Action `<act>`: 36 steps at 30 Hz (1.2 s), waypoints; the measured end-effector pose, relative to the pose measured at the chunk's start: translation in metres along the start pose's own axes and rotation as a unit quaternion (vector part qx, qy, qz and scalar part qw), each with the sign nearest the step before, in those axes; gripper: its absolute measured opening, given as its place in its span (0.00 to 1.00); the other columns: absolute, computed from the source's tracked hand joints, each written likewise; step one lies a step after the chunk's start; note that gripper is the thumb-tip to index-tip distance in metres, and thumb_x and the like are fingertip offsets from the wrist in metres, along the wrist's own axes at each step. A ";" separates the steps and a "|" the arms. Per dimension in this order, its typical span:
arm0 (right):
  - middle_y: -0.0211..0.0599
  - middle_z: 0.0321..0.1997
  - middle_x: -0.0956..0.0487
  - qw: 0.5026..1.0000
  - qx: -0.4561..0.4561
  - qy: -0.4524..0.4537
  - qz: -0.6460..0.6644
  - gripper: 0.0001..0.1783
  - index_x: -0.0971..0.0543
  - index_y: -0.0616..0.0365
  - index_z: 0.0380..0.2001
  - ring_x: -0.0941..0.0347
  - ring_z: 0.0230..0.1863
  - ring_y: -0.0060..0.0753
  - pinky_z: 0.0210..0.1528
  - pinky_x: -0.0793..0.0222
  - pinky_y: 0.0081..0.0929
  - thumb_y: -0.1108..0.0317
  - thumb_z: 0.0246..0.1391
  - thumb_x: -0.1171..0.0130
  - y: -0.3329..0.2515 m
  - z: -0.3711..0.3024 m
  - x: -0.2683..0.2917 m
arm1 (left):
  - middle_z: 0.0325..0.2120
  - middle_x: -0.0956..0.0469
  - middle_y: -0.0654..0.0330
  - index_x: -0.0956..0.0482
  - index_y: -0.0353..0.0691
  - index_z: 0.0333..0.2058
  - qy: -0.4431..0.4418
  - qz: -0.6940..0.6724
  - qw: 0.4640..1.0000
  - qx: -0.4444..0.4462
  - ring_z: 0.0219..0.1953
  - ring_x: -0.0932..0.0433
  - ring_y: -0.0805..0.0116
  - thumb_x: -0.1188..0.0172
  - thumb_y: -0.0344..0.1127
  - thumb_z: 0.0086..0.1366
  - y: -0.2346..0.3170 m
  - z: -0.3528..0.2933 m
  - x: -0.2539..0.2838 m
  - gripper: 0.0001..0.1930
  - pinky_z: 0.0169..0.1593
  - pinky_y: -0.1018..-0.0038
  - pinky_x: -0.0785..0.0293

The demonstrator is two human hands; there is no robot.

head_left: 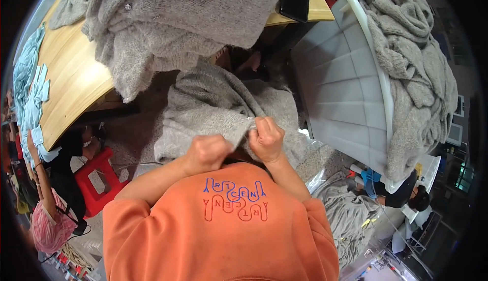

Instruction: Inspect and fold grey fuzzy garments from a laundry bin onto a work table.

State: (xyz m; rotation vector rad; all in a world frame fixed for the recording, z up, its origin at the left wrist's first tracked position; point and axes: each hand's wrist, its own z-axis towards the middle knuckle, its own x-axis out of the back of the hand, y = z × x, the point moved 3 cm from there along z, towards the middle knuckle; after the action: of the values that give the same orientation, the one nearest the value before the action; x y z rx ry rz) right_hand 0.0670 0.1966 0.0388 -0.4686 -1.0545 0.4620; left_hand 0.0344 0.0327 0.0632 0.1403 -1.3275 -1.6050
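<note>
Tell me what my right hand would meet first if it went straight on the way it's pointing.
Your right hand would probably meet the grey knit fabric first; its folds lie just ahead of the knuckles, though depth is unclear.

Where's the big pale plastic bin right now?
In the head view, the pale plastic bin is at upper right, beyond the right hand and beside the wooden table's right end, with grey knitwear heaped over its rim.
</note>
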 end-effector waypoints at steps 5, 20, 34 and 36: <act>0.41 0.19 0.31 0.999 -0.006 -0.030 -0.041 0.11 0.28 0.61 0.23 0.32 0.19 0.42 0.20 0.35 0.31 0.79 0.27 0.51 0.010 -0.001 -0.007 | 0.14 0.31 0.57 0.28 0.35 0.21 -0.041 -0.039 0.998 0.038 0.15 0.30 0.60 0.43 0.20 0.42 0.000 0.004 -0.004 0.06 0.17 0.72 0.35; 0.41 0.24 0.29 0.915 -0.032 -0.246 0.319 0.08 0.28 0.62 0.27 0.31 0.26 0.43 0.29 0.36 0.33 0.73 0.39 0.45 -0.017 0.014 -0.025 | 0.15 0.31 0.71 0.25 0.34 0.23 -0.015 -0.250 0.877 0.410 0.18 0.38 0.86 0.42 0.28 0.51 -0.032 -0.002 0.006 0.04 0.19 0.86 0.42; 0.38 0.20 0.30 0.882 -0.137 -0.243 0.379 0.02 0.31 0.63 0.23 0.33 0.21 0.32 0.25 0.38 0.25 0.75 0.45 0.49 -0.015 0.007 -0.022 | 0.13 0.31 0.71 0.25 0.37 0.20 -0.080 -0.290 0.846 0.440 0.13 0.39 0.87 0.41 0.27 0.50 -0.033 0.007 0.000 0.03 0.15 0.85 0.47; 0.35 0.19 0.30 0.862 -0.185 -0.226 0.414 0.02 0.30 0.63 0.24 0.34 0.20 0.30 0.25 0.38 0.23 0.76 0.44 0.49 -0.012 0.002 -0.022 | 0.13 0.31 0.70 0.25 0.37 0.20 -0.116 -0.342 0.809 0.464 0.13 0.39 0.86 0.41 0.27 0.50 -0.035 0.005 -0.003 0.03 0.14 0.85 0.47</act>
State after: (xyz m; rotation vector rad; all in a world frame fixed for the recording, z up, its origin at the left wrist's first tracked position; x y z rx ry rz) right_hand 0.0579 0.1747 0.0310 -1.2199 -1.3748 1.1853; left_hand 0.0120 0.0343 0.0363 1.1635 -2.3543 -1.3726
